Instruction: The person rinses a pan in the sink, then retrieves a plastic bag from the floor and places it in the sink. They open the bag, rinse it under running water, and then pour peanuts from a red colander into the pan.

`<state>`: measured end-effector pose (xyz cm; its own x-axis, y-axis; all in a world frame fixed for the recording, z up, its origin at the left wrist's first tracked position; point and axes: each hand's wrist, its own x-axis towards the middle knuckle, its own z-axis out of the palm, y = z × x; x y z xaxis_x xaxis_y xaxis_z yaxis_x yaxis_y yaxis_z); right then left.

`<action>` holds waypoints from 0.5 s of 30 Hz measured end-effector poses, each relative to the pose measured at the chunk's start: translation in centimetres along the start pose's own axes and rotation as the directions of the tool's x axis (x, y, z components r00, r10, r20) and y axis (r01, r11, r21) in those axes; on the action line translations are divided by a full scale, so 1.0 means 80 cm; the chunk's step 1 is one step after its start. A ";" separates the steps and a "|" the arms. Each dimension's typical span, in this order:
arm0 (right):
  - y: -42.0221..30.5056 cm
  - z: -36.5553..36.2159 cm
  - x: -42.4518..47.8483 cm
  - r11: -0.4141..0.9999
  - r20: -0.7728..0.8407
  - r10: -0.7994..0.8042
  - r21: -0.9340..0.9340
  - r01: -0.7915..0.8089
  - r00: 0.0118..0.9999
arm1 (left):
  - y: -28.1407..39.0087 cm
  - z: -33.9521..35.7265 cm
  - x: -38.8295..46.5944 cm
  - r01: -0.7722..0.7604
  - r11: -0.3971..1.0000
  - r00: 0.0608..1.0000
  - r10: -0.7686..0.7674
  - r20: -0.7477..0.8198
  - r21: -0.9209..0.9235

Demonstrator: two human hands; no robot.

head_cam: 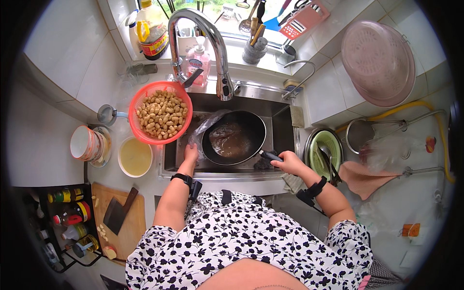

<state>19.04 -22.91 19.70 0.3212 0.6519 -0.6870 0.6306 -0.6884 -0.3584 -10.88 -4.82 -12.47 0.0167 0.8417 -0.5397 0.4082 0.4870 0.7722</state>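
My right hand point(289, 163) is closed around the black handle of a frying pan point(250, 136), held within the steel sink point(170, 159). Brownish liquid covers part of the pan's bottom, with a reddish-brown patch whose nature I cannot tell. At the pan's left side, my left hand point(191, 153) grips a clear plastic bag point(199, 132), which stretches up along the pan's rim. A red plastic colander point(135, 132) full of peanuts in their shells point(161, 114) sits at the sink's left corner, just beyond that hand. The chrome faucet point(224, 69) arches above the sink.
On the left counter are a bowl of yellowish liquid point(135, 157), stacked bowls point(84, 143) and a cutting board point(136, 221) with a cleaver point(116, 215). A green basket point(328, 139) stands right of the sink. Pink basins point(377, 61) hang on the right wall.
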 end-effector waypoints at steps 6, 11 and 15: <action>-0.177 -0.016 0.015 0.740 0.049 -0.193 -0.649 0.179 0.980 | -0.037 0.027 0.031 0.072 0.997 0.995 -0.069 -0.067 0.038; -0.272 0.011 0.012 0.410 0.200 -0.222 -0.869 0.277 0.954 | 0.039 0.012 -0.028 0.490 0.715 0.871 -0.407 0.273 -0.499; -0.325 0.035 -0.006 0.209 0.252 -0.251 -0.929 0.306 0.935 | 0.038 0.006 -0.040 0.533 0.643 0.845 -0.372 0.385 -0.550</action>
<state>0.56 -6.20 27.58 -0.0359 0.7021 -0.7112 0.8861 0.3514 0.3022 -9.26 -6.13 -8.53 0.2141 0.4403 -0.8720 -0.2306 0.8902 0.3928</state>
